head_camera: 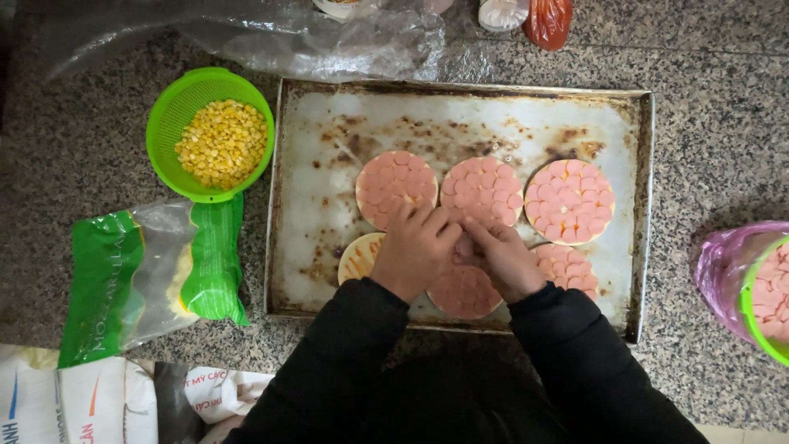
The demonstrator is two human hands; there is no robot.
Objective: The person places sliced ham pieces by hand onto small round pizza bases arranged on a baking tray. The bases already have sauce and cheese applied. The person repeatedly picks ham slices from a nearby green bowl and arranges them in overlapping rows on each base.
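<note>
Both hands are down over the near middle of a worn, scorched baking tray [320, 148] that sits on a speckled grey granite surface [715, 123]. The left hand [413, 251] is curled, fingers bent down, and the right hand [503, 256] meets it fingertip to fingertip over a round base covered in pink sausage slices [465, 292]. Whether either hand pinches a slice I cannot tell; the fingers are drawn in close, not spread. Black sleeves [362, 345] run back from both wrists.

Just beyond the fingertips lie three finished rounds [481, 189] in a row, thick with pink slices. To the left of the left hand a base with only orange sauce [359, 256] peeks out, partly hidden. To the right of the right hand another sliced round [565, 265] shows.

Well left of the left hand, off the tray, stands a green colander of yellow corn kernels [220, 141], and nearer than it a green and clear bag [156, 271] lies flat. Far to the right of the right hand, at the edge of view, a green bowl lined with pink plastic [760, 288] holds more sausage slices. Beyond the tray, crumpled clear plastic [329, 37] is spread on the stone.
</note>
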